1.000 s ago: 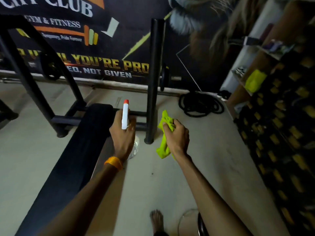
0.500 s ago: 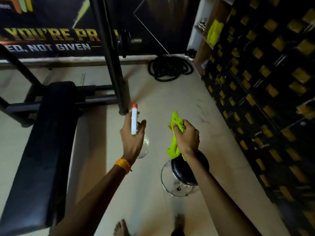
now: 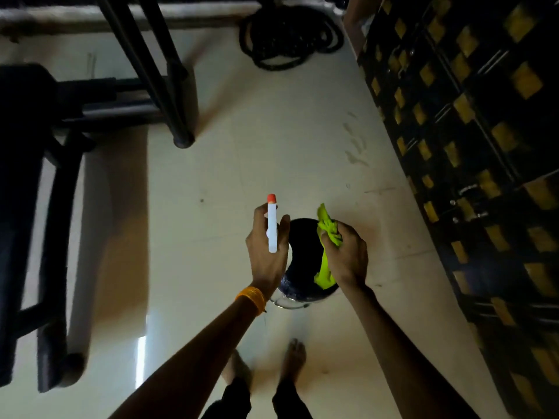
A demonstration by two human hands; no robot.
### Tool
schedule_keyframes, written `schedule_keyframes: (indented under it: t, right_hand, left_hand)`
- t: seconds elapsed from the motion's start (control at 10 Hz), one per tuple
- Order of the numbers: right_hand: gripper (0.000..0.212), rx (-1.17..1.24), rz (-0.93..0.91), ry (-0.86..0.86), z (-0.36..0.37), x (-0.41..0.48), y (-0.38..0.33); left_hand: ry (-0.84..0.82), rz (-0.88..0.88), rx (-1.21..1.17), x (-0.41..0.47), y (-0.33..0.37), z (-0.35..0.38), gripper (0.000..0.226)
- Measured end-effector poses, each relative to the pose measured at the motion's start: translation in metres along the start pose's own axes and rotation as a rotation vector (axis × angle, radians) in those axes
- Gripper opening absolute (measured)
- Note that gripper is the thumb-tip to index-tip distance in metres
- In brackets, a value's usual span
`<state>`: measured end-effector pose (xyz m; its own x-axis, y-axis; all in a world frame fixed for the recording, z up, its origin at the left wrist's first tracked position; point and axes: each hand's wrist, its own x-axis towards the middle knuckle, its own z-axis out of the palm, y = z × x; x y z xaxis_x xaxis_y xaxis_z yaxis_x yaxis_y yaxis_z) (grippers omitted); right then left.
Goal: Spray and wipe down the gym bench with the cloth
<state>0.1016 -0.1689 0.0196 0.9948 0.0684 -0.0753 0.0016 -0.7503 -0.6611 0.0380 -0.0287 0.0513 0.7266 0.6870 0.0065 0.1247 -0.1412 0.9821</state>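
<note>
Tilting further down than half a second ago, the view has lost the wall banner, and the round black stool (image 3: 302, 255) now sits directly beneath and between both hands rather than under the right one alone. The left hand (image 3: 266, 258), an orange wristband (image 3: 251, 297) at its wrist, grips the spray bottle (image 3: 272, 231). The right hand (image 3: 346, 258) is curled round the bunched yellow-green cloth (image 3: 328, 229), whose tail hangs over the stool's seat. The gym bench (image 3: 21, 182) lies well apart along the left edge, its long pad running near to far. A black rack upright (image 3: 178, 86) stands beyond the hands, beside the bench's far end, and a rope coil (image 3: 290, 37) lies farther off. The bottle's white head runs lengthwise away from the person, orange tip foremost, not toward the bench.
</note>
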Motion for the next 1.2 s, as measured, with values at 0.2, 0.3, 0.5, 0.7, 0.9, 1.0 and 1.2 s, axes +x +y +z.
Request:
schedule_keyframes:
  t: [0.2, 0.3, 0.5, 0.7, 0.9, 1.0, 1.2]
  right_hand:
    - [0.031, -0.027, 0.000, -0.004, 0.084, 0.033, 0.103]
    - [0.033, -0.051, -0.054, -0.010, 0.123, 0.047, 0.145]
    - [0.033, -0.086, -0.113, -0.020, 0.165, 0.060, 0.196]
    - [0.059, 0.011, -0.105, -0.143, 0.165, 0.060, 0.217]
    - [0.053, 0.061, -0.198, -0.191, 0.136, 0.058, 0.196]
    - [0.052, 0.017, -0.182, -0.152, 0.114, 0.053, 0.178]
    - [0.058, -0.083, -0.193, -0.161, 0.059, 0.050, 0.115]
  left_hand:
    - [0.017, -0.022, -0.002, 0.003, -0.116, 0.070, 0.027]
    - [0.006, -0.012, 0.016, 0.006, -0.157, 0.094, 0.023]
    - [-0.004, -0.005, 0.053, 0.005, -0.198, 0.123, 0.016]
    - [-0.072, -0.005, 0.059, -0.006, -0.199, 0.130, 0.029]
    - [-0.177, -0.022, 0.149, -0.020, -0.197, 0.113, 0.079]
    - [-0.303, -0.051, 0.200, -0.025, -0.197, 0.090, 0.090]
    - [-0.298, 0.017, 0.418, -0.014, -0.140, 0.023, 0.079]
